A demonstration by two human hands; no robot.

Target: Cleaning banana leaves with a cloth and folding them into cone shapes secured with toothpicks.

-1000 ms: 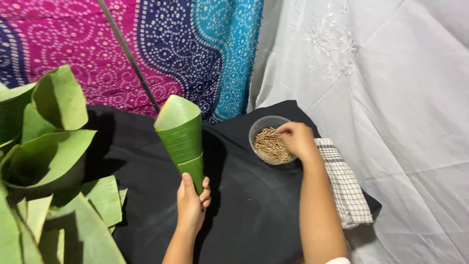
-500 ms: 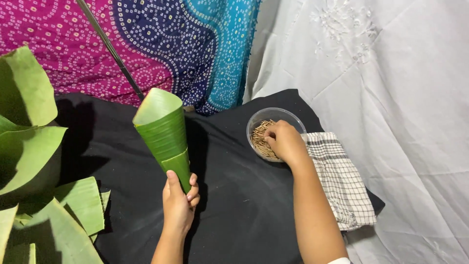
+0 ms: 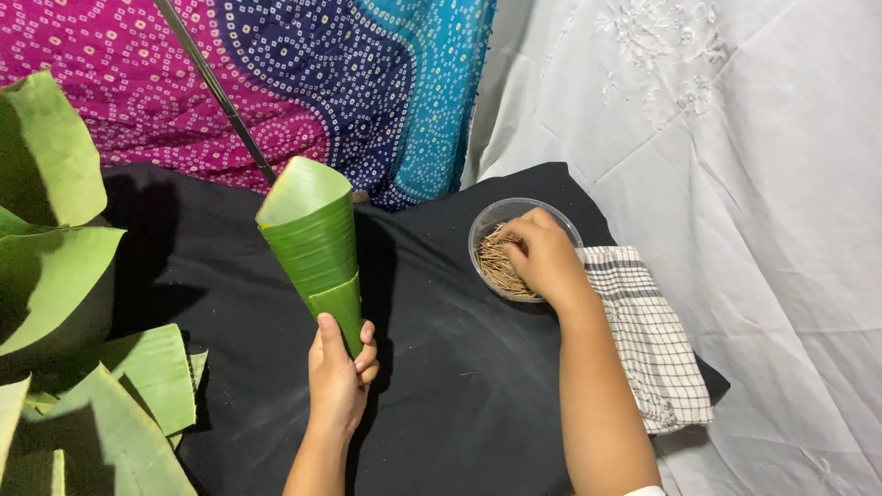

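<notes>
One rolled cone of green banana leaf (image 3: 312, 243) stands upright over the black cloth (image 3: 441, 367), wide mouth up, narrow tip down in the left hand (image 3: 338, 372). That hand's fingers (image 3: 366, 354) are wrapped tight around the tip, thumb pressed on the overlapping flap, so the roll holds its shape. The cone looks empty from this angle, though its inside is mostly hidden.

The right hand (image 3: 544, 257) is well apart from it, reaching into a small clear bowl (image 3: 487, 230) filled with thin pale wooden sticks (image 3: 496, 266). Its fingers are curled down among the sticks, apparently closing on one or more; whether anything is actually pinched cannot be told, since the knuckles cover the tips.

By my reading, the step in hand is fetching a stick while the formed cone is held shut. The next move would call for a firm grip at the seam and a single stick drawn free.

Just beside the bowl lies a checked cloth (image 3: 648, 340). More banana leaves (image 3: 55, 276) are heaped at the left. Behind hang a patterned pink and blue fabric (image 3: 349, 83) and a white sheet (image 3: 735, 165).
</notes>
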